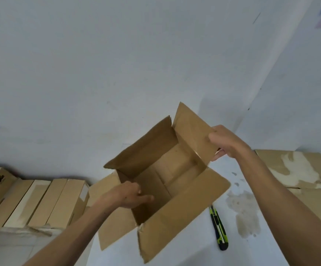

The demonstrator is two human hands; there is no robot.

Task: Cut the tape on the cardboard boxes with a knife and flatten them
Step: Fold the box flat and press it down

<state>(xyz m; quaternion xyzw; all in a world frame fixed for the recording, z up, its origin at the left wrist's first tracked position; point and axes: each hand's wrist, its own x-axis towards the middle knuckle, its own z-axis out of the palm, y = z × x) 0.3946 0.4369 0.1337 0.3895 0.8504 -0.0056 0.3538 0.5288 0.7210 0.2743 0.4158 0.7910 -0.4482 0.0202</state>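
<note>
A brown cardboard box (182,204) stands open on the white surface, all its top flaps spread outward and its inside bare. My left hand (130,194) grips the box's left wall at the rim, fingers reaching inside. My right hand (226,143) pinches the edge of the far right flap, which stands raised. A green and black utility knife (218,228) lies on the surface just right of the box, held by neither hand.
Several closed cardboard boxes (40,204) stand in a row at the left. Flattened cardboard sheets (301,169) are piled at the right. A pale wall rises behind. A brownish stain (246,214) marks the white surface (251,250) near the knife.
</note>
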